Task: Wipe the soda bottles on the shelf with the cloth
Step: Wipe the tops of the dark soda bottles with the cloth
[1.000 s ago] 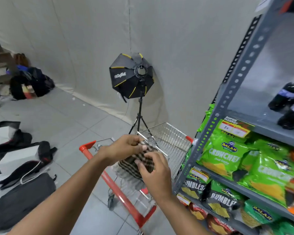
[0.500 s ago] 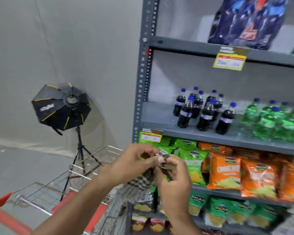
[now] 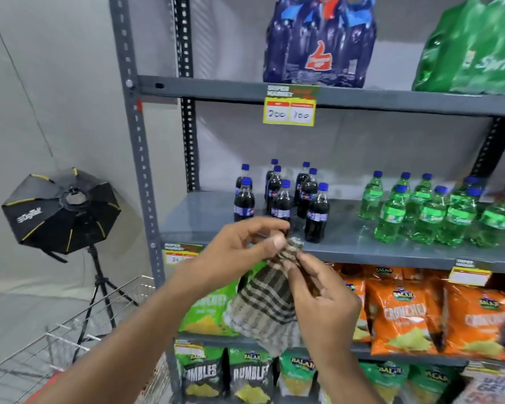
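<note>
A: Where are the hands, from left to right?

B: The left hand (image 3: pixel 233 252) comes in from the lower left. Its fingers are bent, and its thumb is pressed on the top corner of the checked cloth (image 3: pixel 270 298). Just beside it, the right hand (image 3: pixel 324 301) pinches the same top edge from the other side. So both grips are pressed together on the cloth, and the rest of it hangs down between the two wrists.

A: And the bottles?

B: The dark soda bottles (image 3: pixel 280 199) stand upright on the grey shelf (image 3: pixel 362 246), just above and behind the hands. The front bottles are partly hidden by the left hand. Farther right on the same shelf stand the green soda bottles (image 3: pixel 426 211), well apart from the cloth.

A: Which hand is nearer?

B: I think the left hand is nearer to the dark group, and the right hand is nearer to the green group. The long axis of every bottle is vertical, so I judge that the cloth must go up and forward, then wrap around a bottle and rub along its height. No bottle is touched yet.
</note>
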Demonstrator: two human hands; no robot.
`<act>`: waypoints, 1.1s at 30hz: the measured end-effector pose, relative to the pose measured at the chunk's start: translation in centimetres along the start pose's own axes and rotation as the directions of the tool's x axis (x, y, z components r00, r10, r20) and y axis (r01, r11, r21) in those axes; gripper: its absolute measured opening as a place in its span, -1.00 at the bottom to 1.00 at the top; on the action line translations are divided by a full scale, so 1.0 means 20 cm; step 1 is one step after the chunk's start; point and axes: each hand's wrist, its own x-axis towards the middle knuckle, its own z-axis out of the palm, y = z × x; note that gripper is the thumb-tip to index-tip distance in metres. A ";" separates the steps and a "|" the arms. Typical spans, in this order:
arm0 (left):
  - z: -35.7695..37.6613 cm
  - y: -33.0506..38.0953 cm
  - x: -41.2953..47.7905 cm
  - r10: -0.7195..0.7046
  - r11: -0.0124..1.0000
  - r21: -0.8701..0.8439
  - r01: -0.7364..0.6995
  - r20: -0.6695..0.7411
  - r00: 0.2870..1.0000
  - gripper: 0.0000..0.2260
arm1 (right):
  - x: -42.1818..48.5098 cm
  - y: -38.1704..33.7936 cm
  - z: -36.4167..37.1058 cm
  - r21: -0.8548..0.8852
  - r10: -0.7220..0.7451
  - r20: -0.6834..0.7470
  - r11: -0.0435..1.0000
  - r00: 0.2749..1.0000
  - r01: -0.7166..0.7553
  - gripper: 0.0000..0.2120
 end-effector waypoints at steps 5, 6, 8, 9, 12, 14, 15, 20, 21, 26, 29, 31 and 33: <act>-0.01 -0.04 0.31 0.014 0.998 -0.056 -0.030 -0.269 0.963 -0.74 | 0.19 0.19 -0.08 0.092 -0.068 0.076 0.994 0.995 0.061 -0.81; -0.05 -0.06 0.36 0.001 0.996 -0.081 -0.028 -0.316 0.949 -0.75 | 0.21 0.22 -0.07 0.104 -0.065 0.102 0.993 0.993 0.055 -0.81; -0.13 -0.11 0.47 -0.046 0.989 -0.146 -0.014 -0.396 0.917 -0.76 | 0.25 0.27 -0.05 0.125 -0.065 0.155 0.991 0.986 0.046 -0.79; -0.17 -0.14 0.51 -0.076 0.983 -0.183 -0.002 -0.421 0.904 -0.76 | 0.26 0.29 -0.03 0.129 -0.067 0.182 0.991 0.981 0.044 -0.79; -0.30 -0.24 0.66 -0.131 0.977 -0.211 0.033 -0.472 0.872 -0.77 | 0.30 0.36 0.06 0.136 -0.087 0.224 0.989 0.971 0.057 -0.80; -0.36 -0.30 0.74 -0.154 0.974 -0.220 0.054 -0.469 0.870 -0.77 | 0.32 0.38 0.14 0.125 -0.090 0.238 0.990 0.967 0.062 -0.81; -0.39 -0.33 0.77 -0.165 0.972 -0.226 0.067 -0.451 0.877 -0.76 | 0.33 0.38 0.17 0.124 -0.090 0.237 0.990 0.967 0.061 -0.81; -0.47 -0.46 0.95 -0.312 0.927 -0.303 0.221 -0.295 0.903 -0.72 | 0.38 0.42 0.37 0.100 -0.070 0.211 0.994 0.975 0.050 -0.81; -0.48 -0.49 0.98 -0.318 0.921 -0.315 0.229 -0.266 0.910 -0.74 | 0.39 0.43 0.41 0.090 -0.059 0.205 0.995 0.977 0.041 -0.80; -0.53 -0.60 1.07 -0.273 0.932 -0.250 0.261 -0.014 0.962 -0.76 | 0.45 0.50 0.62 0.042 -0.022 0.211 0.999 0.977 0.013 -0.77; -0.56 -0.64 1.10 -0.246 0.915 -0.309 0.258 0.077 0.966 -0.72 | 0.46 0.53 0.75 -0.003 -0.009 0.231 1.000 0.973 0.010 -0.78; -0.57 -0.66 1.12 -0.214 0.900 -0.358 0.248 0.131 0.968 -0.69 | 0.46 0.53 0.82 -0.020 -0.005 0.250 1.000 0.968 0.010 -0.78; -0.57 -0.67 1.13 -0.178 0.894 -0.379 0.238 0.186 0.966 -0.68 | 0.46 0.54 0.87 -0.030 -0.029 0.258 0.999 0.966 0.038 -0.79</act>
